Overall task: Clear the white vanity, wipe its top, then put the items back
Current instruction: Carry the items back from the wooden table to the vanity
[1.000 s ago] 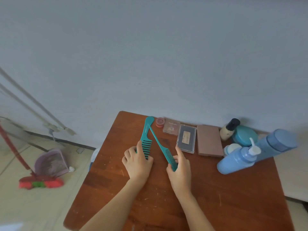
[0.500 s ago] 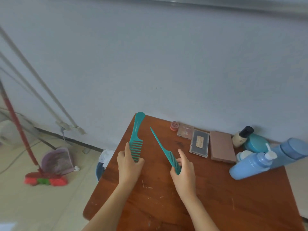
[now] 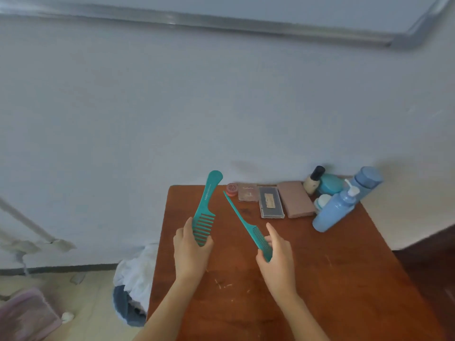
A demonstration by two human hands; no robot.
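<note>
My left hand (image 3: 190, 249) grips a teal wide-tooth comb (image 3: 206, 200) by its toothed end, handle pointing up and away. My right hand (image 3: 277, 254) pinches a teal tail comb (image 3: 242, 222) at its teeth, the thin tail slanting up to the left. Both combs are raised above the brown wooden table (image 3: 320, 279). Along the table's far edge lie a small red pot (image 3: 232, 189), a pink compact (image 3: 248, 192), a clear case (image 3: 270, 202) and a brown palette (image 3: 295, 199).
At the back right stand a small dark-capped bottle (image 3: 313, 179), a teal jar (image 3: 331, 184), a blue pump bottle (image 3: 336, 210) and a blue capped bottle (image 3: 366, 182). White and blue cloth (image 3: 134, 279) lies on the floor left of the table. A pink dustpan (image 3: 27, 316) sits at bottom left.
Both hands lifted the combs off the table and spread them apart; they had been crossed on the surface. The view tilted upward, showing more wall.
</note>
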